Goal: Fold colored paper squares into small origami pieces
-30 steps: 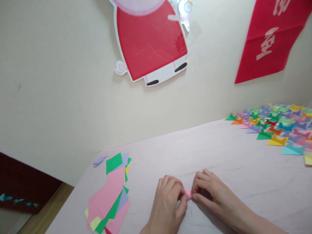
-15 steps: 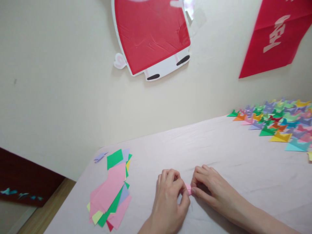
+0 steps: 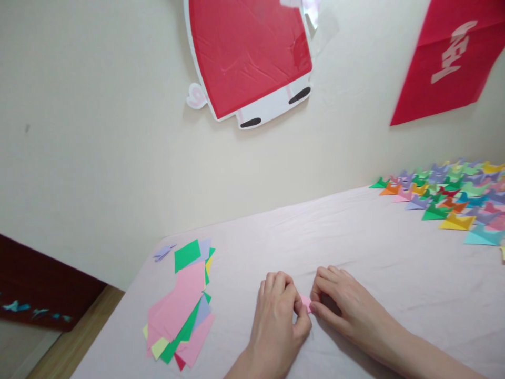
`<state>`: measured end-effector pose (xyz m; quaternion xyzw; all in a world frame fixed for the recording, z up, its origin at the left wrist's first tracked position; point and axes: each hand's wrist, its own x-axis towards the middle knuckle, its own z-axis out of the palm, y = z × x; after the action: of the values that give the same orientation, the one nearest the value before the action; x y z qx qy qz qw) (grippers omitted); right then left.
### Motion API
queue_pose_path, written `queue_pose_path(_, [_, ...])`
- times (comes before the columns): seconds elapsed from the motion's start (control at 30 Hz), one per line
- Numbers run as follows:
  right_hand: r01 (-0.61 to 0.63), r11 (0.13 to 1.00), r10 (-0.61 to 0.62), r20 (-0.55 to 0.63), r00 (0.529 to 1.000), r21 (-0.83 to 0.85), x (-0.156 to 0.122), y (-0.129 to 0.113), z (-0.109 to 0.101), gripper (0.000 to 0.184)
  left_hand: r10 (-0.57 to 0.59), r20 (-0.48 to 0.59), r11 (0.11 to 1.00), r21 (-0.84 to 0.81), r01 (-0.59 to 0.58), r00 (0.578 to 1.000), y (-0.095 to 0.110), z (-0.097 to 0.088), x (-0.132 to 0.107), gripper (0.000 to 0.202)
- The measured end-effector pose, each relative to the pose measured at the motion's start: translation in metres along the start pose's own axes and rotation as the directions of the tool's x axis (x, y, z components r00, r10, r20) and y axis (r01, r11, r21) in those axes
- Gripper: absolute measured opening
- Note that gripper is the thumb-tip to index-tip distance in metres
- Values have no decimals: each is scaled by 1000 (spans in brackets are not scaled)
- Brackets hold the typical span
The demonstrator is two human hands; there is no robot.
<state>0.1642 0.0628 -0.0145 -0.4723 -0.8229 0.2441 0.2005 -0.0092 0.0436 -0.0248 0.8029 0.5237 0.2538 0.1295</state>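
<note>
A small folded pink paper (image 3: 305,303) lies low over the table between my two hands, mostly covered by fingers. My left hand (image 3: 279,318) is closed, thumb and forefinger pinching the paper's left side. From the right, my right hand (image 3: 342,297) holds the opposite edge between thumb and curled fingers. Only a little pink shows in the gap, so its folded shape cannot be made out.
Loose coloured paper sheets (image 3: 179,305) lie overlapping on the left of the pale tabletop (image 3: 252,247). A purple paper piece (image 3: 163,252) sits behind them. Rows of folded paper figures (image 3: 453,195) stand at the back right. The wall bears red decorations (image 3: 252,58).
My left thumb and fingers have shifted slightly over the pink paper, and less of it shows. Both hands stay in nearly the same place; the whole view has moved a little.
</note>
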Motion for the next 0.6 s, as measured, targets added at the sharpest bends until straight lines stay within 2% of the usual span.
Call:
queue_pose_path(0.33, [-12,999,12,10,1000,29,-1,2,1,11,-82,122,992,107,69,989,8,-3,5,21])
queue_pose_path(0.6, [24,990,-25,8,1000,141,-1,12,3,19,-91,137,989,131,73,986,8,-1,5,22])
